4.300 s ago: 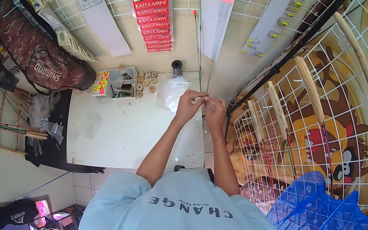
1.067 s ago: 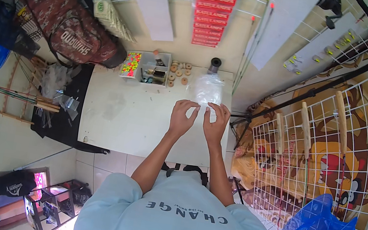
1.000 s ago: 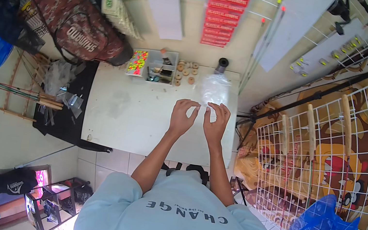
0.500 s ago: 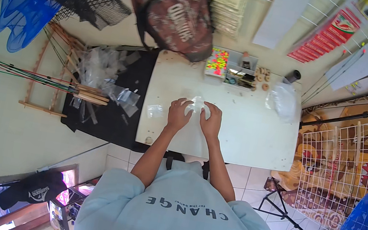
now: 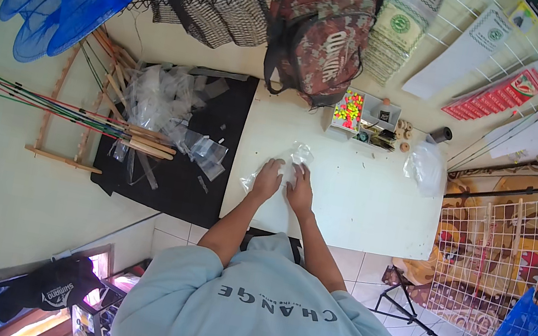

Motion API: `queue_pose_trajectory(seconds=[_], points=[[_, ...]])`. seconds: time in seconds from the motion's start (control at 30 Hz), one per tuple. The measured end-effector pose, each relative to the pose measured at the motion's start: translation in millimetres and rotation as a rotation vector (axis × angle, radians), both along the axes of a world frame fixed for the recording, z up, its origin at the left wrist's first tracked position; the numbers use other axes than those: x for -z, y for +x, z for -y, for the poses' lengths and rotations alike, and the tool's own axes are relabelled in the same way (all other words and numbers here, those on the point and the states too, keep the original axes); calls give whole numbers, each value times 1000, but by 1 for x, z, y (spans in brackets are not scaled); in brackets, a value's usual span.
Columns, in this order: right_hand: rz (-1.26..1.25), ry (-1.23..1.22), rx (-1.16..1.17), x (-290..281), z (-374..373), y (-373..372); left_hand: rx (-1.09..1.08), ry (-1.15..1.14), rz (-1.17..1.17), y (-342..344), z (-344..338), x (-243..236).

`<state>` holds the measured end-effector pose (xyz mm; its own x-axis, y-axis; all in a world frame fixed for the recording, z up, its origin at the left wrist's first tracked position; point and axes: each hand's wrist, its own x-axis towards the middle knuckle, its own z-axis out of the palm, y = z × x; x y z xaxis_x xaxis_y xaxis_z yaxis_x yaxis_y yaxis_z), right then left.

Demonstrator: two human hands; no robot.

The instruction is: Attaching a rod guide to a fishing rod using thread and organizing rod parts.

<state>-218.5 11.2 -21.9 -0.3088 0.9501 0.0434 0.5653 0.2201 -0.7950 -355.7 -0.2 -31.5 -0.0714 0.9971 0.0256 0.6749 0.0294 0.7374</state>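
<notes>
A crumpled clear plastic bag [image 5: 301,152] shows just beyond my fingertips over the white tabletop, and part of it runs down between my hands. My left hand [image 5: 268,179] has its fingers bent and closed at the left side of the bag. On the other side, my right hand [image 5: 299,190] grips the bag's near part with thumb and fingers. The exact finger contact is small and partly hidden by the clear film. Another small clear plastic piece [image 5: 247,182] lies beside my left hand.
The white table [image 5: 361,217] carries a compartment box [image 5: 385,114] with bright beads [image 5: 350,110], wooden rings [image 5: 404,130], a dark cylinder [image 5: 441,134] and a white plastic bag [image 5: 426,168]. Plastic scraps [image 5: 158,102] and wooden-handled rods [image 5: 151,142] lie left, over black cloth [image 5: 206,196]. A backpack [image 5: 321,55] hangs behind.
The view has swung, so the table sits farther right in the picture. My hands are lower and closer to the near edge, and the bag now spreads out beyond the fingertips.
</notes>
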Motion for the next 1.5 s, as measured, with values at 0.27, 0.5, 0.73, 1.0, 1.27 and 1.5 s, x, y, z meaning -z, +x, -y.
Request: queue_pose_trajectory(seconds=[0.27,0.5,0.73,1.0,1.27,1.5], points=[[233,41,-41,2,-19,1,41,-10,123,1,3,2],[42,58,-33,2,-27,-19,-8,-59,151,-7,4,-5],[-236,-16,-25,-33,-37,-72,-223,100,-29,-55,-3,-42],[-91,311,-24,-52,-37,-176,-369,209,109,-165,-3,-65],[-420,82,-152,-77,-70,-327,-464,610,-63,-307,-37,-137],[-288,224,-69,-57,-65,-360,-447,314,-397,-360,-34,-97]])
